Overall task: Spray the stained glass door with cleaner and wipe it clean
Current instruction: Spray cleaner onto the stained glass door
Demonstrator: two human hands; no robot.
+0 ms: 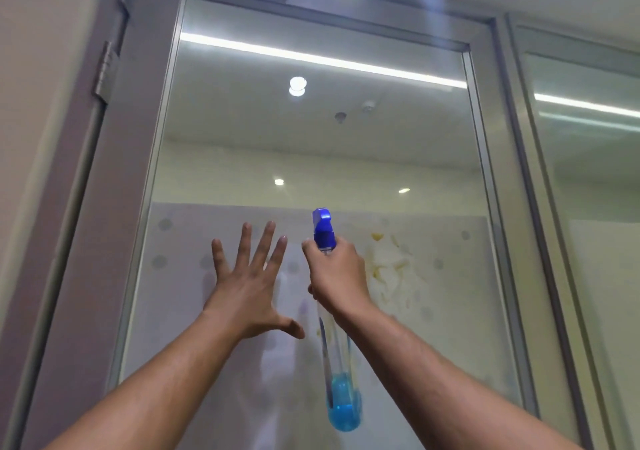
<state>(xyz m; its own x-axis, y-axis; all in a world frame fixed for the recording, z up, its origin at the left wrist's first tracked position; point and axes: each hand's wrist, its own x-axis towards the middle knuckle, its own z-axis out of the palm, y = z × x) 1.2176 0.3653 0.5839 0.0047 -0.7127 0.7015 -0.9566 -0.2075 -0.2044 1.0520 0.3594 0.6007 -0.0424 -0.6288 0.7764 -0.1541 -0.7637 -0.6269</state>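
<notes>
Right grip: my right hand (337,273) is wrapped tight around the neck of the spray bottle (341,373), fingers curled round the front where I cannot see them.
Left grip: my left hand (249,283) holds nothing, fingers spread wide apart, palm facing the glass door (311,138); I cannot tell whether it touches the pane.
Bottle: clear body hanging down toward 6 o'clock from the fist, a little blue cleaner (343,404) pooled in the bottom end, most of the body see-through.
Nozzle: the blue spray head (322,224) stands out of the fist toward 12 o'clock, aimed at the pane.
Door: straight ahead, filling the view, set in a grey metal frame (485,138); upper pane clear and mirroring ceiling lights, lower pane frosted with faint grey dots.
Stain: a pale yellowish smear (391,266) on the frosted part, at 3 o'clock from my right hand and just beside it.
Hands: side by side, left at 9 o'clock of the right, apart.
Hinge: a metal hinge (105,72) on the frame at 10 o'clock.
Neighbour: a second glass panel (588,172) at 3 o'clock.
</notes>
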